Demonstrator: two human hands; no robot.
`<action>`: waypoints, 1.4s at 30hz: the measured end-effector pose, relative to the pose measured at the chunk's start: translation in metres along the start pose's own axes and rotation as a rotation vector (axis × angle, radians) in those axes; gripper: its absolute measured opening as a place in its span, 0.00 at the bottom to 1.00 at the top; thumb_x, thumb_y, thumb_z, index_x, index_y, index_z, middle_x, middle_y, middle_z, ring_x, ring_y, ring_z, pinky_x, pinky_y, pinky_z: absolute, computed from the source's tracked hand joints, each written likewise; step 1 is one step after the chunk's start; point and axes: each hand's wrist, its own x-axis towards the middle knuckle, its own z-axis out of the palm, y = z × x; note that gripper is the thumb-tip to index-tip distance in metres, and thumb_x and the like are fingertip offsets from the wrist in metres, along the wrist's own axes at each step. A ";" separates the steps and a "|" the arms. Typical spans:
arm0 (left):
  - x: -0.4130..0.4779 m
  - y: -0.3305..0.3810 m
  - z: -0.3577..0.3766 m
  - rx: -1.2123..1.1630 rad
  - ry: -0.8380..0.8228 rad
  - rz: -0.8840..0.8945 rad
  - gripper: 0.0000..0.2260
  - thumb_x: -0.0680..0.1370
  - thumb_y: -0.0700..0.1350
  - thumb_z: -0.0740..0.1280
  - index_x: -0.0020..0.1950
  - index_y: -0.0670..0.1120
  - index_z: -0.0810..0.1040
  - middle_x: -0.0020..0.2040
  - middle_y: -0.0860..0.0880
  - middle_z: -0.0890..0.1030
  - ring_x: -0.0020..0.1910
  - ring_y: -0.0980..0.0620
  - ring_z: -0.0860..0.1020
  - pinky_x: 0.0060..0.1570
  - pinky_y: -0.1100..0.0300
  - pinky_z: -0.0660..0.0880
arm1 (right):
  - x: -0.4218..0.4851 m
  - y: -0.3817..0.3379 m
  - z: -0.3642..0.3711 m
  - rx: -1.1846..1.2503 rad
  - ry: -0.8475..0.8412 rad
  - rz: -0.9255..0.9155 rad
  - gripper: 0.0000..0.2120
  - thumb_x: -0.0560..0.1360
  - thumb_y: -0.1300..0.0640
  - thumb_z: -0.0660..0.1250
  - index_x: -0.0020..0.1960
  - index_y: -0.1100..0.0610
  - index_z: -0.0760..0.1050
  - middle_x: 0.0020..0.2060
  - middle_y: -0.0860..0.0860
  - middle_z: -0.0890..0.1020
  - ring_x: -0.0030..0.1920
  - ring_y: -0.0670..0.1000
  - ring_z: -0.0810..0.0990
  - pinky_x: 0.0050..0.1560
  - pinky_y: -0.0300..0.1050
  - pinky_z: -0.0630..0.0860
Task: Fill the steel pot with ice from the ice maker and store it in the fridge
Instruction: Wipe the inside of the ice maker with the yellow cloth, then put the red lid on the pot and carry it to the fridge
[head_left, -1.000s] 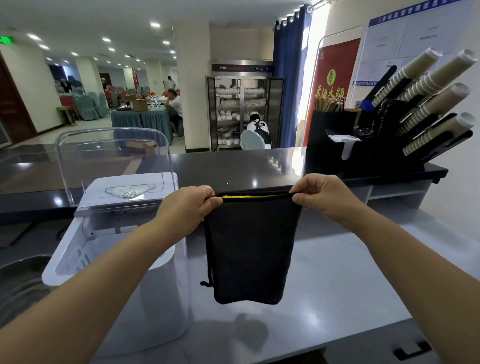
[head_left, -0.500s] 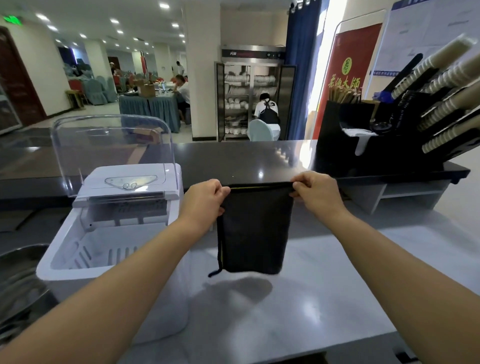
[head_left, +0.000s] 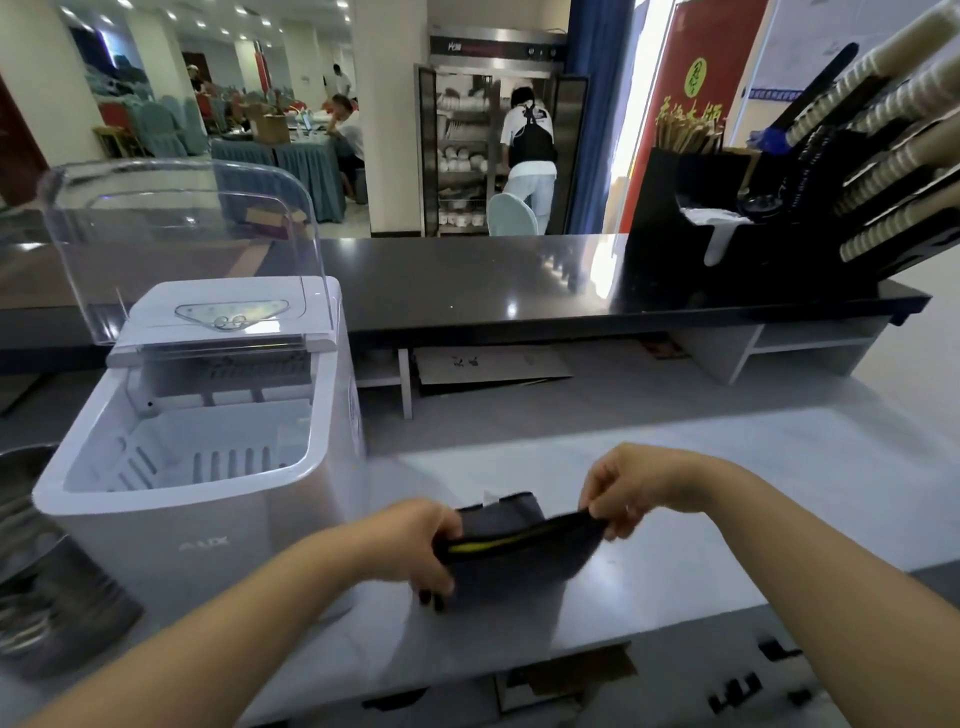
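A white ice maker (head_left: 208, 483) stands on the grey counter at the left, its clear lid (head_left: 176, 234) raised. Its slotted basket (head_left: 192, 457) shows no ice. The steel pot (head_left: 36, 566) sits at the far left edge, partly cut off. Low over the counter, my left hand (head_left: 410, 545) and my right hand (head_left: 623, 488) both pinch a dark cloth (head_left: 519, 545) with a yellow-lined edge. The cloth is folded over and lies down on the counter surface.
A raised black bar top (head_left: 493, 280) runs behind the grey counter (head_left: 727, 493). A black rack of paper cups (head_left: 852, 171) stands on it at the right. Flat cardboard (head_left: 493, 364) lies under the bar shelf. People are in the hall beyond.
The cloth hung upright between my raised hands before. Both hands have come down and toward me, and the cloth now lies folded on the counter. The view tilted downward.
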 end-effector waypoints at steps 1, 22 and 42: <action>0.000 -0.004 0.009 -0.002 -0.079 -0.001 0.13 0.69 0.42 0.73 0.36 0.51 0.69 0.29 0.54 0.77 0.26 0.60 0.75 0.28 0.68 0.70 | 0.001 0.004 0.005 -0.067 -0.081 0.023 0.06 0.74 0.68 0.65 0.46 0.61 0.80 0.38 0.57 0.84 0.38 0.52 0.84 0.43 0.44 0.80; 0.051 -0.057 0.077 -0.374 0.516 -0.416 0.12 0.71 0.43 0.72 0.47 0.46 0.69 0.41 0.50 0.76 0.40 0.49 0.76 0.39 0.57 0.73 | 0.091 0.060 0.088 -0.018 0.506 0.111 0.17 0.74 0.62 0.66 0.63 0.59 0.73 0.56 0.54 0.77 0.53 0.55 0.79 0.50 0.43 0.74; 0.006 0.011 0.017 -0.449 0.689 -0.046 0.10 0.75 0.43 0.66 0.56 0.49 0.75 0.51 0.53 0.77 0.46 0.55 0.77 0.46 0.63 0.75 | 0.089 0.004 0.096 0.206 0.797 -0.068 0.10 0.75 0.66 0.60 0.49 0.56 0.79 0.51 0.52 0.81 0.48 0.51 0.77 0.46 0.42 0.70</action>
